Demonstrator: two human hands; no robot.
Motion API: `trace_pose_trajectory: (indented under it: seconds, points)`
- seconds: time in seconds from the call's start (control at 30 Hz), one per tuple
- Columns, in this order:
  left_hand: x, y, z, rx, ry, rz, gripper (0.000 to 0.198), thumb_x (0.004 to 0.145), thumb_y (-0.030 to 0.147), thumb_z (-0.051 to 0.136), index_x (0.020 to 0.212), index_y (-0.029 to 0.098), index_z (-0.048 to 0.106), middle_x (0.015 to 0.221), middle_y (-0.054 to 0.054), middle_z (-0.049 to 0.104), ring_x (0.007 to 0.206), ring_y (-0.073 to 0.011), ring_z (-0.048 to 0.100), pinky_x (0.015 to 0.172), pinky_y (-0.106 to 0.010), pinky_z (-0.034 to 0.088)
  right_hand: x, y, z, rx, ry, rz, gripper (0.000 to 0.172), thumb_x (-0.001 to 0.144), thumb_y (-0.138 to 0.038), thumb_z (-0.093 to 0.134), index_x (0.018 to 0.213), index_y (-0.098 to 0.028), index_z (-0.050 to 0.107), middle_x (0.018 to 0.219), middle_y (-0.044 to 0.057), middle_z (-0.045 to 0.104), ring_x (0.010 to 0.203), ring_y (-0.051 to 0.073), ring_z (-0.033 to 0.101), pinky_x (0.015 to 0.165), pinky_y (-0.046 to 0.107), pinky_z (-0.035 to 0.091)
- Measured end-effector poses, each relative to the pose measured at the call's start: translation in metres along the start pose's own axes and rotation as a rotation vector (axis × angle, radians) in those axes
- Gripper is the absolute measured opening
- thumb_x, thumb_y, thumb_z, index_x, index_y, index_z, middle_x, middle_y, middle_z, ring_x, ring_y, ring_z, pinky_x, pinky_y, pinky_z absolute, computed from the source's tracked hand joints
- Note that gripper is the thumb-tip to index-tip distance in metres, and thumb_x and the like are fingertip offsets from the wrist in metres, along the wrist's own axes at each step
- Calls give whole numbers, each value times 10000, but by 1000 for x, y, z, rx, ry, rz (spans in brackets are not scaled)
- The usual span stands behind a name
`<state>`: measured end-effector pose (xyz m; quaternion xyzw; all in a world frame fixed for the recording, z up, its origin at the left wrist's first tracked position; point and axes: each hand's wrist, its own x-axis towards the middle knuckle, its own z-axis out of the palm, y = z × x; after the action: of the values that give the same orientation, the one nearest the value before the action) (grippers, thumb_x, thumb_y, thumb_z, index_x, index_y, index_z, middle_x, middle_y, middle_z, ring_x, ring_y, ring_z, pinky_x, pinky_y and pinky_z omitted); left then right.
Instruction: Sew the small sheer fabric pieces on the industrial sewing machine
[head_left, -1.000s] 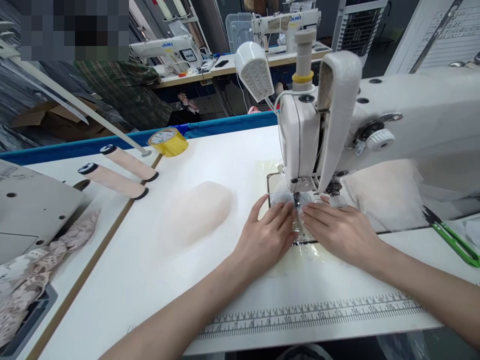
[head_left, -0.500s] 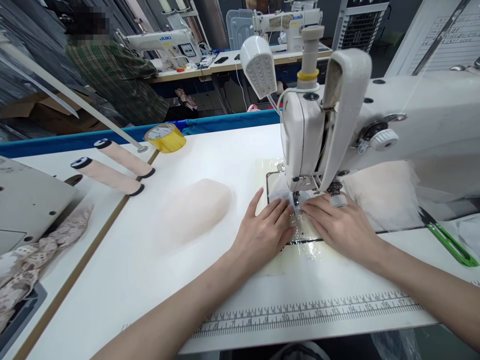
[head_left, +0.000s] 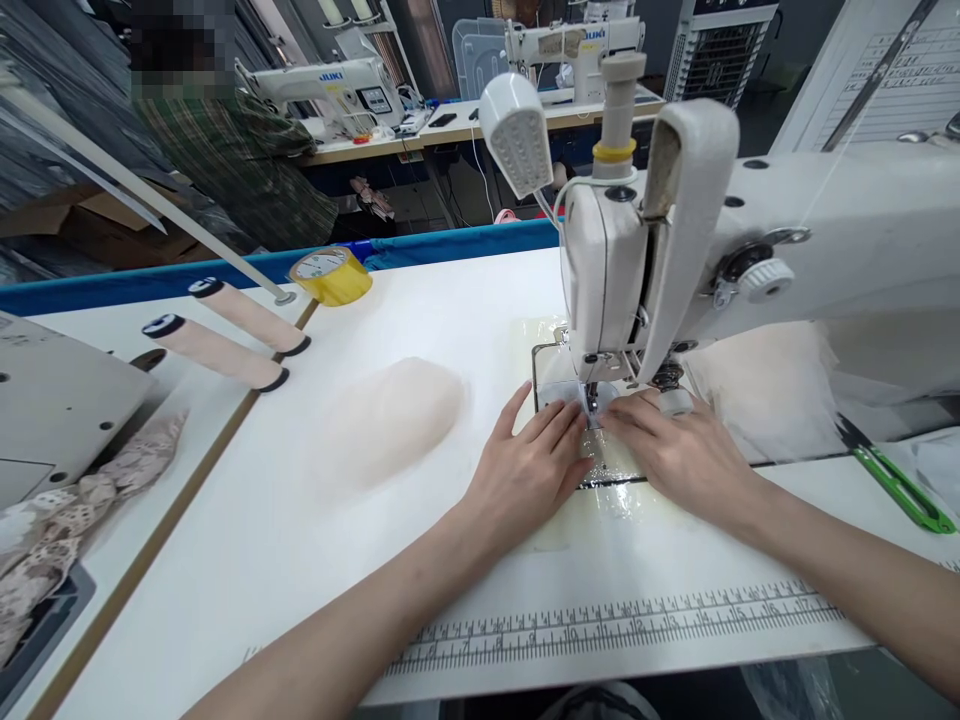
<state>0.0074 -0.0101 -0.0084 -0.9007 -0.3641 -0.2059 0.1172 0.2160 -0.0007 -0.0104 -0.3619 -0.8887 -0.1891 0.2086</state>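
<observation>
My left hand [head_left: 525, 470] lies nearly flat just left of the presser foot [head_left: 592, 397] of a white sewing machine [head_left: 697, 250]. Its thumb and fingers are apart, and the fingertips press on a small, thin whitish piece of fabric [head_left: 556, 392] under the foot. On the other side, my right hand [head_left: 675, 440] rests palm down with its fingers stretched towards the foot, their tips on the fabric's right part. Much of the piece is hidden by the hands and the machine head.
Sheer pale pieces [head_left: 405, 410] lie on the white table at left, more pale fabric [head_left: 772, 390] behind my right hand. Green-handled snips [head_left: 900, 490] lie at right. Yellow tape [head_left: 330, 276], thread spools [head_left: 217, 352] and lace [head_left: 112, 490] are at left. A person [head_left: 232, 160] works beyond.
The fingertips of both hands have shifted very slightly, staying beside the presser foot. The left hand is a touch lower. Little else differs.
</observation>
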Motion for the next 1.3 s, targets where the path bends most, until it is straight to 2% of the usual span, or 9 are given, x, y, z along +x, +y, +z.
trace_pose_trajectory:
  seconds: [0.23, 0.37, 0.77, 0.93, 1.03, 1.13, 1.2, 1.23, 1.3]
  points:
    - [-1, 1, -1, 5, 7, -9, 335, 937, 301, 485, 1193, 116, 595, 1192, -116, 653, 1126, -236, 601, 1100, -516, 322, 1, 0, 0, 34, 17, 8, 392, 765, 41, 472, 1011, -150, 710, 925, 70, 721, 764, 184, 628, 886, 387, 440]
    - [-1, 1, -1, -1, 8, -18, 343, 934, 307, 489, 1191, 109, 599, 1180, -116, 660, 1131, -239, 598, 1106, -515, 316, 0, 1, 1, 28, 11, -4, 399, 772, 43, 464, 1026, -151, 702, 936, 67, 724, 839, 200, 632, 902, 392, 432]
    - [4, -8, 5, -3, -23, -52, 367, 950, 341, 448, 1226, 137, 576, 1242, -108, 625, 1178, -234, 566, 1120, -517, 281, 4, 4, -2, -30, -5, -4, 329, 826, -35, 483, 1067, -152, 674, 956, 60, 729, 829, 203, 630, 951, 439, 404]
    - [4, -11, 6, 17, -47, -66, 386, 945, 367, 454, 1233, 137, 571, 1257, -88, 616, 1239, -275, 504, 1124, -522, 274, 2, 9, -5, -54, 3, 9, 302, 836, -64, 486, 1039, -168, 684, 910, 39, 733, 806, 186, 627, 1007, 429, 362]
    - [6, -9, 3, 47, -55, -100, 403, 937, 373, 468, 1246, 128, 551, 1237, -103, 617, 1173, -284, 542, 1103, -541, 294, 3, 10, -7, -51, 18, 27, 285, 842, -68, 488, 1021, -161, 690, 874, 41, 729, 818, 185, 628, 1013, 410, 361]
    - [5, -1, -4, 114, -64, -149, 344, 925, 339, 488, 1163, 114, 592, 1030, -118, 663, 907, -255, 635, 968, -522, 433, 5, 11, -9, -42, 40, 35, 290, 840, -59, 487, 1012, -166, 696, 778, 27, 718, 793, 187, 627, 1004, 397, 372]
    - [3, 7, -11, 69, -95, -101, 282, 937, 246, 448, 1142, 112, 588, 895, -86, 656, 704, -187, 623, 753, -397, 532, 5, 12, -10, -36, 59, 33, 278, 850, -69, 484, 981, -174, 704, 714, 17, 702, 757, 183, 623, 996, 394, 377]
    - [2, 11, -15, 7, -106, -50, 280, 942, 185, 412, 1166, 117, 566, 888, -74, 651, 663, -160, 609, 641, -322, 529, 5, 12, -11, -31, 67, 30, 270, 857, -77, 481, 965, -178, 708, 688, 13, 695, 744, 181, 622, 993, 394, 378]
    - [1, 15, -21, -114, -98, 29, 344, 935, 88, 348, 1242, 132, 496, 1010, -83, 648, 755, -148, 623, 544, -238, 488, 4, 12, -10, -11, 70, 26, 267, 866, -89, 476, 958, -183, 709, 676, 13, 692, 734, 178, 624, 986, 393, 379]
